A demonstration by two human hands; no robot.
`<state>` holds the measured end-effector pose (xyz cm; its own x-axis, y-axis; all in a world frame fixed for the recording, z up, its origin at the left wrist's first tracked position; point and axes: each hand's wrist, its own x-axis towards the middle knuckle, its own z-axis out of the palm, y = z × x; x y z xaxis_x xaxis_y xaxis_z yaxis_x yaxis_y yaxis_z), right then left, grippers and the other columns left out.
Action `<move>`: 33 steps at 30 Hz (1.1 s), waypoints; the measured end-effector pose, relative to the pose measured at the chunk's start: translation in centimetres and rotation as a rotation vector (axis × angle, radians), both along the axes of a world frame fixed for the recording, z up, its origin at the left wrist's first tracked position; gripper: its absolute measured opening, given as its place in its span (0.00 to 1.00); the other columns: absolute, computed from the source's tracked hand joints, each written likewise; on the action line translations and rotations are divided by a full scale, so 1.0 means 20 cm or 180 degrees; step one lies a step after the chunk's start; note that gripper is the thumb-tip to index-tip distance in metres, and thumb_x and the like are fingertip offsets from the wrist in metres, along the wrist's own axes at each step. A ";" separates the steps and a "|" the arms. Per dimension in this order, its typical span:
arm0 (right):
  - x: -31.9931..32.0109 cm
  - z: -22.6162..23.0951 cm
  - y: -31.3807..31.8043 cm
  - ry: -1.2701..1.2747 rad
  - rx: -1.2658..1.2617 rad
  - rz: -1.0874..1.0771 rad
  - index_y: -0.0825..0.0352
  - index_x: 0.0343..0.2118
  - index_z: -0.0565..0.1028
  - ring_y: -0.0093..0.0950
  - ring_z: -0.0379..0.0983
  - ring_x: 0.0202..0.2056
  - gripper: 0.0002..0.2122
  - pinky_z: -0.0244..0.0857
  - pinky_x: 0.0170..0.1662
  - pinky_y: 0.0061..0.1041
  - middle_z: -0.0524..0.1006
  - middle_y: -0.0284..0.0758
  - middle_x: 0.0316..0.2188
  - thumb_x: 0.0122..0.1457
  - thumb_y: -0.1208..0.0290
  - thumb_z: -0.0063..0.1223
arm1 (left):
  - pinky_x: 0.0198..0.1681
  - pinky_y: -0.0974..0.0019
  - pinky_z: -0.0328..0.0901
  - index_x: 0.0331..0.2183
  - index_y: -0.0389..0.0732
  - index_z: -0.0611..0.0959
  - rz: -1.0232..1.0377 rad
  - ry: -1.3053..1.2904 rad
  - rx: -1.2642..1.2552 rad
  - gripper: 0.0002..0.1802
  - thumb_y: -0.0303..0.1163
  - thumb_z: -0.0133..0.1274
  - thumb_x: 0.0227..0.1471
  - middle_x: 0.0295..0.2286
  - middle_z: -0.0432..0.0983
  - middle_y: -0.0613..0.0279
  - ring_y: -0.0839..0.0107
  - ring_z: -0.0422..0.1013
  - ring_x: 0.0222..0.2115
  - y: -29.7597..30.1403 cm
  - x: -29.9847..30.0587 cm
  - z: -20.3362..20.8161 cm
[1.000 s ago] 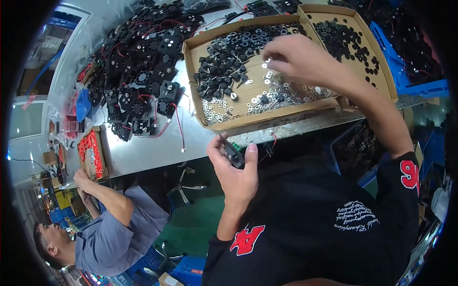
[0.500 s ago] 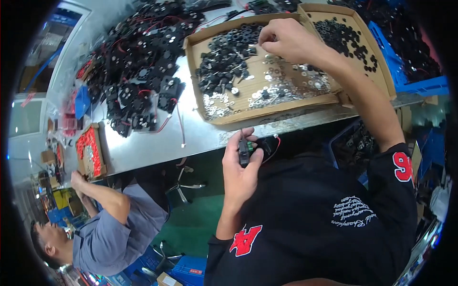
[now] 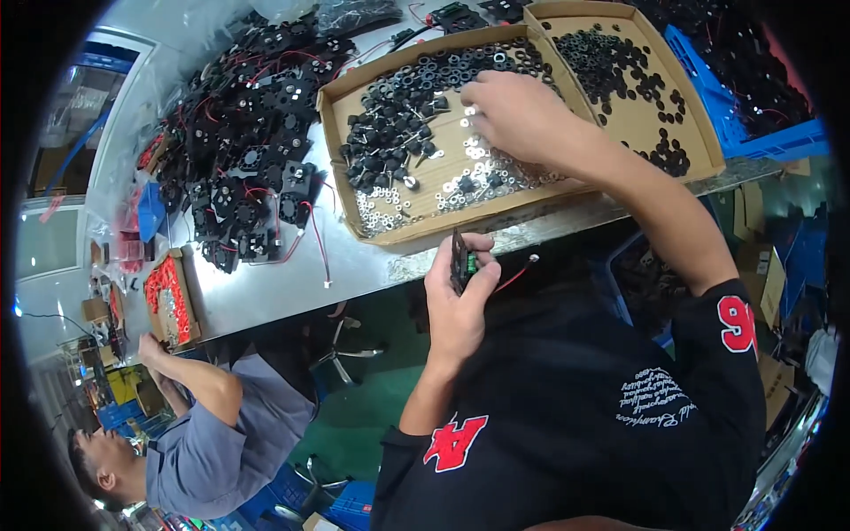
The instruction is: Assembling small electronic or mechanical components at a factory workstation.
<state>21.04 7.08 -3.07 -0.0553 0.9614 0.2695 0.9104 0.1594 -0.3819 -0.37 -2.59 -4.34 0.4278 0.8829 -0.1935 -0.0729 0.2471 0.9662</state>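
My left hand grips a small black fan module just off the bench's front edge. A green part shows on its side, and a red wire with a white plug trails to the right. My right hand reaches into a cardboard tray, its fingers curled together over small silver washers. Whatever sits between those fingertips cannot be made out. Left of that hand lie black-headed screws, with black rings behind them.
A second cardboard tray of black washers adjoins on the right, beside a blue crate. Black fan modules with red wires are heaped on the metal bench. At left, a co-worker handles things near a box of red parts.
My right hand has shifted from the black rings toward the washers, nearer me. My left hand has turned the fan module edge-on. The whole view has shifted slightly.
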 end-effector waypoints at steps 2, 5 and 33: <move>-0.03 0.01 0.09 -0.0283 -0.0115 0.0030 0.69 0.35 0.76 0.43 0.73 0.38 0.08 0.68 0.44 0.39 0.75 0.43 0.35 0.54 0.72 0.51 | 0.35 0.76 0.60 0.38 0.34 0.75 0.0039 0.0035 0.0035 0.14 0.26 0.54 0.47 0.28 0.67 0.68 0.81 0.63 0.29 -0.02 -0.02 0.03; -0.01 -0.05 0.19 -0.0253 0.0238 0.0343 0.73 0.29 0.77 0.46 0.75 0.36 0.07 0.70 0.40 0.40 0.77 0.49 0.29 0.49 0.79 0.48 | 0.32 0.78 0.55 0.37 0.34 0.76 0.0235 0.0087 -0.0034 0.15 0.28 0.55 0.44 0.26 0.66 0.71 0.82 0.61 0.27 -0.02 -0.02 0.02; -0.09 0.07 -0.71 0.4048 -0.0560 0.0099 0.72 0.42 0.77 0.21 0.72 0.39 0.12 0.66 0.41 0.18 0.75 0.36 0.38 0.54 0.82 0.56 | 0.38 0.76 0.59 0.39 0.34 0.75 -0.0225 -0.0343 -0.0298 0.17 0.30 0.56 0.47 0.31 0.67 0.67 0.80 0.63 0.32 0.02 0.11 0.04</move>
<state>19.31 -7.07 -1.75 0.1232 0.9922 0.0192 -0.1114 0.0330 -0.9932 1.78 -2.10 -3.47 0.5111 0.8300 -0.2231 -0.1541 0.3439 0.9263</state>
